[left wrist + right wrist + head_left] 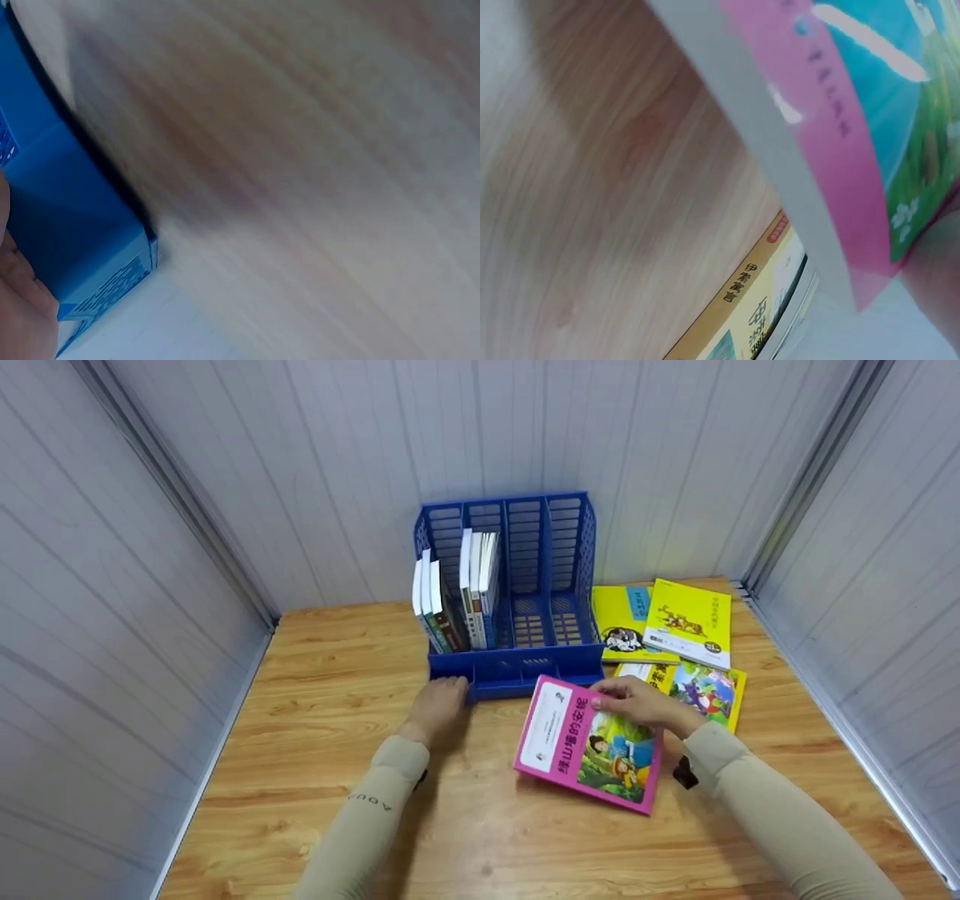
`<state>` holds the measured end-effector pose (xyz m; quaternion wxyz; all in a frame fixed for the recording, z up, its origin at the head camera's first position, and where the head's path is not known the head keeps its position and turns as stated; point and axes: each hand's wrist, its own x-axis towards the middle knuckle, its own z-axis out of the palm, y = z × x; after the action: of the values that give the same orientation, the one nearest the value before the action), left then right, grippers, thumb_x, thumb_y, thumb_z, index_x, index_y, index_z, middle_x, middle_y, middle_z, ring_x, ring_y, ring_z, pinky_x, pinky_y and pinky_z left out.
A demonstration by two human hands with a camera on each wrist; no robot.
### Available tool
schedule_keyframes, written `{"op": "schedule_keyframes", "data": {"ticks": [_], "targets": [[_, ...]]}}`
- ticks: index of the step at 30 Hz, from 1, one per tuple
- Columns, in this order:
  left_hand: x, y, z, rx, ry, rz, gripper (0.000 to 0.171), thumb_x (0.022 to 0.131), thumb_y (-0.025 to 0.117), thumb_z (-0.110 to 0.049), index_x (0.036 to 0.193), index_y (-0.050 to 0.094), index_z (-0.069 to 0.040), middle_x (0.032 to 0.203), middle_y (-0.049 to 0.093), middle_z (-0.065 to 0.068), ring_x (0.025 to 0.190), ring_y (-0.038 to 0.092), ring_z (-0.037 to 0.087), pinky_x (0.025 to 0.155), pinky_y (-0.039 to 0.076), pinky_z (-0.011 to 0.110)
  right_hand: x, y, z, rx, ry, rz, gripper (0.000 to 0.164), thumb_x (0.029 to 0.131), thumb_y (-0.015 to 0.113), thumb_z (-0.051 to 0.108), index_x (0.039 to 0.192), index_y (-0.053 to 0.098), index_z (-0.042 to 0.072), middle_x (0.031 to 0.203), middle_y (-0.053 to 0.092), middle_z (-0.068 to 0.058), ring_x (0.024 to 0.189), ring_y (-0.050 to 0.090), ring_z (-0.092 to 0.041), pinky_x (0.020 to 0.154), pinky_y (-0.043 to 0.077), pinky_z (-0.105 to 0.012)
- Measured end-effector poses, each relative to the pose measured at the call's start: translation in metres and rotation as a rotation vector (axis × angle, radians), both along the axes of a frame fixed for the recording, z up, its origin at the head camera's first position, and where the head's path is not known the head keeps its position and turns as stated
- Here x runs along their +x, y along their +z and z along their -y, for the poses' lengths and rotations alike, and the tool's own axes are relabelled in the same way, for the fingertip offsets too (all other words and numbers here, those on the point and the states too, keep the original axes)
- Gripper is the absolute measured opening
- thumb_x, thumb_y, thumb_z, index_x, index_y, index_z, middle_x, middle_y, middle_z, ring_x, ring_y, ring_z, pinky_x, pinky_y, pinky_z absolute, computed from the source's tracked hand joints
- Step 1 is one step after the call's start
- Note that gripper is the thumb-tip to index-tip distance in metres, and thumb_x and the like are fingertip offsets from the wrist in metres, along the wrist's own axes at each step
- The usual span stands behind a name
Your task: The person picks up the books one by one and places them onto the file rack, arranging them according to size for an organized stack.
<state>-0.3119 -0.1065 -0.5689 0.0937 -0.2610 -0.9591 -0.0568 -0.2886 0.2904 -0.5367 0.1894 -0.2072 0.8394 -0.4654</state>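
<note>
Pale panelled walls [337, 472] surround the wood-grain bench [315, 735]. The left hand [436, 709] grips the blue rack [517, 661] by its near corner; the right hand [637, 702] pinches a pink book [589, 750], yellow books [694, 619] beyond it.

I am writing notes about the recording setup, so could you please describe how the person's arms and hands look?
The left sleeve and right sleeve are long, beige and plain, except for small dark lettering on the left one. The left hand and right hand wear no gloves. A small dark object shows beside the right cuff.
</note>
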Motion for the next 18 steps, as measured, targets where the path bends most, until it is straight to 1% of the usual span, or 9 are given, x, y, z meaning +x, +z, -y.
{"op": "schedule_keyframes", "data": {"ticks": [2,5,7,8,10,14,15,17,18], "targets": [[0.000,0.004,0.000,0.014,0.006,0.047,0.020,0.115,0.048,-0.009,0.116,0.066,0.000,0.103,0.075,0.018,0.099,0.074,0.037,0.094,0.061,0.051,0.000,0.003,0.000,-0.033,-0.036,-0.022,0.029,0.113,0.061,0.024,0.129,0.075,0.004,0.111,0.077,-0.010,0.087,0.060,-0.015,0.078,0.048,-0.026],[-0.001,0.008,0.002,0.064,0.020,0.108,0.028,0.117,0.046,-0.018,0.124,0.066,0.000,0.114,0.076,0.018,0.110,0.073,0.038,0.102,0.059,0.052,0.001,0.006,0.001,-0.087,-0.083,-0.038,0.031,0.113,0.060,0.024,0.131,0.072,0.001,0.109,0.076,-0.009,0.087,0.060,-0.014,0.078,0.049,-0.025],[0.000,0.011,0.003,0.107,0.029,0.132,0.031,0.117,0.047,-0.022,0.130,0.066,0.000,0.121,0.075,0.019,0.117,0.072,0.038,0.108,0.056,0.052,0.002,0.008,0.002,-0.121,-0.107,-0.044,0.033,0.113,0.060,0.024,0.133,0.071,-0.001,0.109,0.076,-0.008,0.088,0.061,-0.014,0.078,0.050,-0.024],[0.000,0.012,0.003,0.130,0.026,0.129,0.032,0.117,0.048,-0.022,0.132,0.066,0.000,0.124,0.075,0.019,0.119,0.071,0.038,0.109,0.056,0.053,0.002,0.009,0.002,-0.136,-0.123,-0.043,0.034,0.113,0.060,0.025,0.133,0.070,-0.001,0.109,0.077,-0.007,0.089,0.062,-0.014,0.079,0.051,-0.024],[0.001,0.014,0.004,0.172,0.016,0.104,0.032,0.116,0.051,-0.022,0.134,0.066,0.000,0.127,0.074,0.019,0.121,0.070,0.038,0.111,0.055,0.052,0.003,0.012,0.003,-0.161,-0.142,-0.047,0.035,0.114,0.060,0.027,0.135,0.070,0.000,0.111,0.077,-0.006,0.091,0.064,-0.015,0.081,0.053,-0.025],[0.004,0.019,0.004,0.233,-0.025,-0.024,0.026,0.114,0.056,-0.019,0.127,0.070,0.000,0.119,0.075,0.017,0.112,0.072,0.036,0.102,0.059,0.050,0.004,0.017,0.004,-0.211,-0.197,-0.037,0.039,0.114,0.060,0.031,0.139,0.068,0.003,0.113,0.077,0.000,0.096,0.067,-0.015,0.084,0.056,-0.026],[0.004,0.020,0.004,0.257,-0.031,-0.050,0.025,0.113,0.057,-0.018,0.125,0.070,0.000,0.117,0.076,0.016,0.110,0.073,0.035,0.101,0.060,0.050,0.004,0.018,0.005,-0.231,-0.200,-0.039,0.040,0.114,0.059,0.031,0.140,0.067,0.001,0.113,0.077,0.000,0.097,0.067,-0.015,0.085,0.057,-0.026],[0.006,0.024,0.003,0.323,-0.034,-0.078,0.022,0.113,0.059,-0.017,0.121,0.072,-0.001,0.114,0.076,0.015,0.107,0.073,0.033,0.099,0.061,0.049,0.005,0.021,0.006,-0.283,-0.219,-0.037,0.040,0.114,0.059,0.029,0.141,0.064,-0.001,0.113,0.077,0.002,0.098,0.068,-0.013,0.086,0.057,-0.025],[0.007,0.026,0.003,0.368,-0.030,-0.075,0.022,0.113,0.059,-0.017,0.120,0.072,-0.001,0.113,0.076,0.014,0.107,0.073,0.031,0.098,0.061,0.048,0.006,0.023,0.007,-0.310,-0.228,-0.036,0.040,0.114,0.059,0.027,0.141,0.064,-0.001,0.113,0.078,0.003,0.098,0.069,-0.013,0.086,0.058,-0.025]]}}
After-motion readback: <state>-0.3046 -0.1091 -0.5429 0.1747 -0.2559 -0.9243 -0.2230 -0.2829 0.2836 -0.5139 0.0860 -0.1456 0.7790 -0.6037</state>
